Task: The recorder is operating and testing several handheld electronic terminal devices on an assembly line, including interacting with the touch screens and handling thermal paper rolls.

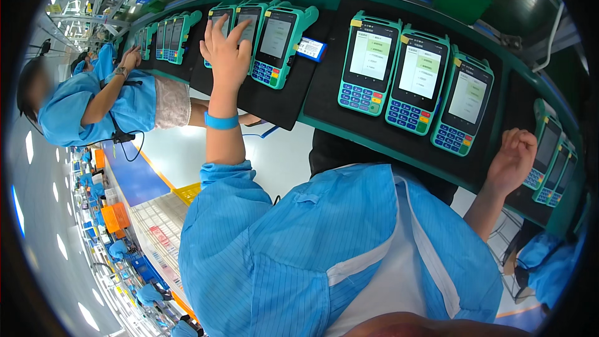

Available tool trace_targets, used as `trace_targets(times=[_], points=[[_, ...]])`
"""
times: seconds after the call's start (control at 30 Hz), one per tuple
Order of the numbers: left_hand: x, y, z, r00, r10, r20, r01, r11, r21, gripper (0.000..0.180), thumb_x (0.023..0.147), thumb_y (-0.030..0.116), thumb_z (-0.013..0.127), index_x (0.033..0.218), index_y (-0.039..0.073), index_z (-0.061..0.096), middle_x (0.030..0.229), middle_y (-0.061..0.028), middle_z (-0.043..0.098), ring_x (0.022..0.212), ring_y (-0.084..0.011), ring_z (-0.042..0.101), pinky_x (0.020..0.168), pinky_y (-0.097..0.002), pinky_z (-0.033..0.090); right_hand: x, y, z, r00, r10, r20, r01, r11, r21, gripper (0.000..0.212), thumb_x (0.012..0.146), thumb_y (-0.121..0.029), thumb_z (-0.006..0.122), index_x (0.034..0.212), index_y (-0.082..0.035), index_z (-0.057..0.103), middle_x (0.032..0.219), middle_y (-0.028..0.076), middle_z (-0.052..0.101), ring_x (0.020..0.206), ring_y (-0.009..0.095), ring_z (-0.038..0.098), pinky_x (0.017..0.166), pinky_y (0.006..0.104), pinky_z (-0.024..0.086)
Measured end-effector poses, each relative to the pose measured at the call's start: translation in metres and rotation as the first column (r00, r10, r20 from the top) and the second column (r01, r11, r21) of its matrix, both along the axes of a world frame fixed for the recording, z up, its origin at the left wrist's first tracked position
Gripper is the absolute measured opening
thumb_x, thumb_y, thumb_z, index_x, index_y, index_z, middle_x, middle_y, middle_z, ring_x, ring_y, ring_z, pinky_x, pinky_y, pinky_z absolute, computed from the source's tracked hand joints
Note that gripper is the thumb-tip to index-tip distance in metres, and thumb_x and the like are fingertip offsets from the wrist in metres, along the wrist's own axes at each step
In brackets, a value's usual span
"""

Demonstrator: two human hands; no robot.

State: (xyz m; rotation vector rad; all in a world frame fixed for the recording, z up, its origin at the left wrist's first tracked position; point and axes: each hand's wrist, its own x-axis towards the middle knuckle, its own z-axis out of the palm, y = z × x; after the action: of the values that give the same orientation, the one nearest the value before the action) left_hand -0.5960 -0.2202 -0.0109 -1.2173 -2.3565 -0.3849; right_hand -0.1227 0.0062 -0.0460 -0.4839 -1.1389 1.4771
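My left hand is raised over a group of three green card payment terminals, its fingers spread and holding nothing. One fingertip is at the screen of the middle terminal; I cannot tell whether it touches. Beside it lies the right terminal of that group, screen lit. Straight ahead, three more terminals, the left, middle and right, lie face up with lit screens and keypads toward me. My right hand is loosely curled with nothing visible in it, next to a terminal at the right.
Black mats cover the green bench. A blue-and-white labelled block lies beside the left group. More terminals stand farther left, near a co-worker in a blue smock. A pale cable hangs at the far right.
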Motion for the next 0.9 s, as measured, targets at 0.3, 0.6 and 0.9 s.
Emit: trace_targets(times=[0.3,0.6,0.9], points=[[0.044,0.010,0.009,0.980,-0.198,0.023,0.197,0.980,0.026,0.042,0.073,0.012,0.048,0.108,0.024,0.067,0.133,-0.0111,0.043,0.135,-0.0381,0.024,0.107,-0.0597,0.010,-0.001,0.000,0.000,1.000,-0.005,-0.003,0.005,1.000,0.016,0.012,0.084,-0.007,0.042,0.088,-0.003,0.053,0.070,0.005,0.044,0.064,0.014,0.039,0.060,0.0291,0.030],[0.055,-0.004,0.004,0.968,-0.225,0.108,0.206,0.965,0.163,0.035,0.073,0.004,0.051,0.104,0.011,0.066,0.118,-0.0124,0.052,0.114,-0.0345,0.045,0.094,-0.0420,0.036,0.006,-0.008,-0.003,0.998,-0.057,0.016,0.057,0.998,-0.013,0.010,0.084,-0.007,0.045,0.088,-0.001,0.052,0.071,0.005,0.045,0.065,0.014,0.042,0.059,0.0266,0.031],[0.140,-0.036,-0.013,0.738,-0.066,0.671,-0.029,0.991,0.129,0.013,0.083,0.007,0.053,0.081,-0.002,0.062,0.066,-0.0095,0.060,0.059,-0.0166,0.055,0.058,-0.0291,0.045,0.001,-0.008,0.008,0.994,-0.097,0.058,0.097,0.995,-0.006,0.015,0.080,0.003,0.045,0.087,0.000,0.057,0.074,0.005,0.054,0.065,0.010,0.050,0.060,0.0215,0.040]])
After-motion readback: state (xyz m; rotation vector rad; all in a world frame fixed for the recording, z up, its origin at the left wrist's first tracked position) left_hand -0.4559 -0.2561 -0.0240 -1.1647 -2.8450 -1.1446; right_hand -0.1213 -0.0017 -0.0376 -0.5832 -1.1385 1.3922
